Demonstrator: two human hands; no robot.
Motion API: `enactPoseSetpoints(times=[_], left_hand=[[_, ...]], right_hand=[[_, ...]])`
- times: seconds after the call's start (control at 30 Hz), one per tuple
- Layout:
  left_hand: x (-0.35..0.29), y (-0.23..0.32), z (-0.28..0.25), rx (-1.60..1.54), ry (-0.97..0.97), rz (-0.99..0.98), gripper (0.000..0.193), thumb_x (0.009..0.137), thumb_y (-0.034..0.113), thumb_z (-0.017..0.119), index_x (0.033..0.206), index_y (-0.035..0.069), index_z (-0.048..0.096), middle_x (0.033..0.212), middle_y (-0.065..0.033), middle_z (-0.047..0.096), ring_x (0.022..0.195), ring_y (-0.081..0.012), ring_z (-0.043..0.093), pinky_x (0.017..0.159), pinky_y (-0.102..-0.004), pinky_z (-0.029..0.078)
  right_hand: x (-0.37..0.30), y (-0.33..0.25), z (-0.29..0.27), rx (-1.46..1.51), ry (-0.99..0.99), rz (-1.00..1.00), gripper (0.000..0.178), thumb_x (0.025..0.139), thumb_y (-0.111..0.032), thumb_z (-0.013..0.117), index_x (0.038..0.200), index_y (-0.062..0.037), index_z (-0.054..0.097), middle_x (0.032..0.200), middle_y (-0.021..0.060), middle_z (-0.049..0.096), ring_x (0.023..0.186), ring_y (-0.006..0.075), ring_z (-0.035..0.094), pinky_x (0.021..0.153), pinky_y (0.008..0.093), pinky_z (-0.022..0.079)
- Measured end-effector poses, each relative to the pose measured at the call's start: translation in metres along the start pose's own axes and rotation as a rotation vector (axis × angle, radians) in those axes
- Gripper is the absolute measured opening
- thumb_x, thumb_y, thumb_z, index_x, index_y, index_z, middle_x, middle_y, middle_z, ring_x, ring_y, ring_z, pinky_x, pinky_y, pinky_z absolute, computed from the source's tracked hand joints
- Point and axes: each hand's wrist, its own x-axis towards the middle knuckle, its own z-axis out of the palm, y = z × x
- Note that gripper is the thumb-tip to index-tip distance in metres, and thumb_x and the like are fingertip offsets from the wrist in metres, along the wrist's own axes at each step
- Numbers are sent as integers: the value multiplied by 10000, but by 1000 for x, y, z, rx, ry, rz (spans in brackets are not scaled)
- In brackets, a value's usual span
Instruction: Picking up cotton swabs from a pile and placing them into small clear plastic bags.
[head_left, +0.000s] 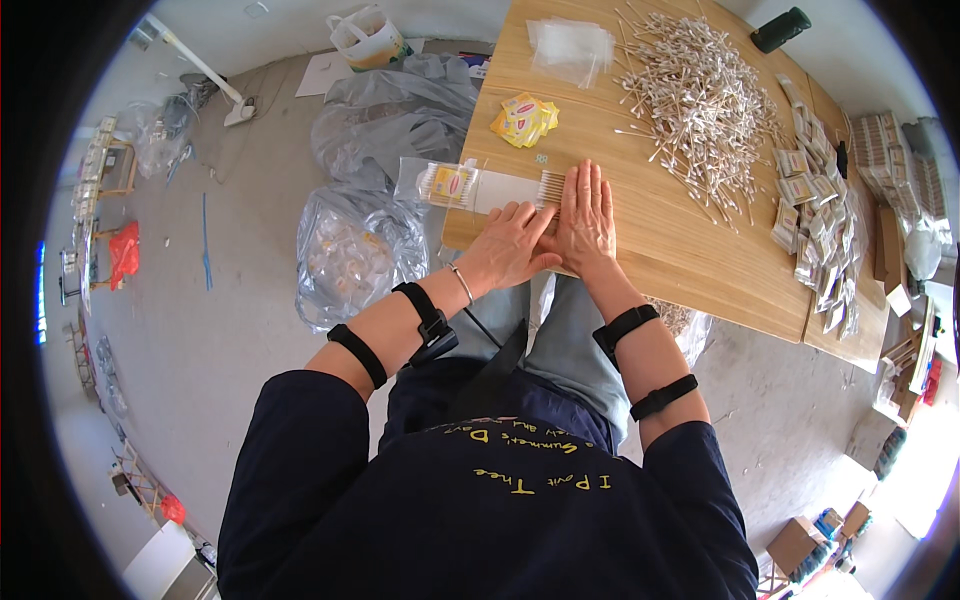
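Observation:
A short row of cotton swabs (551, 187) lies side by side on the wooden table at its near left corner. My right hand (586, 222) rests flat along the right side of this row, fingers stretched out and close together. My left hand (508, 245) is palm down at the table's near edge, its bent fingertips touching the lower ends of the swabs and a white strip (508, 191). Its thumb reaches below the right hand. Left of the strip, a clear bag (412, 180) holds swabs and a yellow card (453, 184), overhanging the table edge.
A large heap of loose swabs (695, 100) covers the table's far right. Yellow cards (525, 120) and clear bags (572, 48) lie at the far left. Packed swab bundles (815, 200) line the right side. A plastic sack (360, 250) stands on the floor at left.

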Motion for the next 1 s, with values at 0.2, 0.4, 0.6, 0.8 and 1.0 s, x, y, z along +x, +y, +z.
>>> enactPoseSetpoints(times=[0.2,0.4,0.6,0.8,1.0], left_hand=[[11,-1,1,-70,97,-31,796,859,594,526,1388,20,370,1024,-158,523,964,-339,512,821,-445,384],[15,-5,4,-59,87,-25,814,864,628,494,1373,3,383,989,-167,533,947,-350,525,805,-457,393],[17,-2,0,-81,93,-40,816,866,626,499,1372,-4,380,993,-180,551,931,-356,540,815,-463,403],[24,-4,0,-61,96,-59,807,873,607,506,1359,-25,383,974,-191,587,909,-359,574,786,-466,439],[26,-3,-3,-66,54,-70,803,875,592,514,1347,-45,387,980,-198,603,917,-360,589,787,-470,450]], right_hand=[[6,2,0,-2,-14,1,1027,769,-595,596,1446,77,216,1531,257,170,1443,376,135,1178,459,114],[7,4,2,-33,-29,2,1082,745,-632,606,1458,67,189,1541,253,138,1448,373,109,1182,448,106],[8,5,3,-41,-45,8,1093,745,-641,604,1459,68,177,1545,249,124,1450,371,100,1182,450,105],[7,4,4,-80,-31,-7,1079,759,-631,600,1462,66,169,1543,252,119,1449,376,97,1179,459,108],[6,6,6,-44,-12,-13,1073,763,-634,593,1459,66,173,1542,253,119,1448,380,96,1178,462,104]])
